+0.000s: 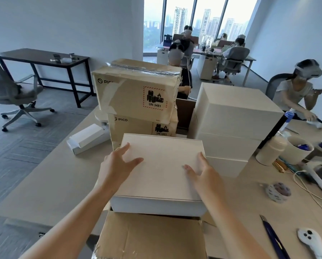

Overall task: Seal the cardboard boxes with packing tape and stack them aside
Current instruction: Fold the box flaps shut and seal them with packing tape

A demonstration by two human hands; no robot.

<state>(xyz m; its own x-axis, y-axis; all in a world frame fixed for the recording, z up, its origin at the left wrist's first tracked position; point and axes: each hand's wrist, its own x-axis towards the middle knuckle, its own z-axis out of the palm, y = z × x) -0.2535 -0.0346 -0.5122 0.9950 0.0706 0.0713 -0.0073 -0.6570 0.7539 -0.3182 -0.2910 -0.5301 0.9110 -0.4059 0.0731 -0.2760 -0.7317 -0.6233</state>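
Both grips are released, fingers straight and spread, lying flat on the lid of the white box. The left grip is toward the lid's far left corner and the right grip is along its right edge. Neither closes round anything.

The white box sits squarely in the mouth of the open brown carton, directly under the grips and nearest the person, at the counter edge. It stands proud of the opening, so by my reading it must go straight down before the flaps can fold shut. Whether its long side runs across or away I cannot tell through the wide lens.

The tape roll lies on the counter to the right, well apart from the carton and nearer the right grip, with a blue utility knife closer in.

Just behind the white box stand two taped PICO cartons, one on the other. A stack of white boxes rises beside them on the right. Both hem in the far side.
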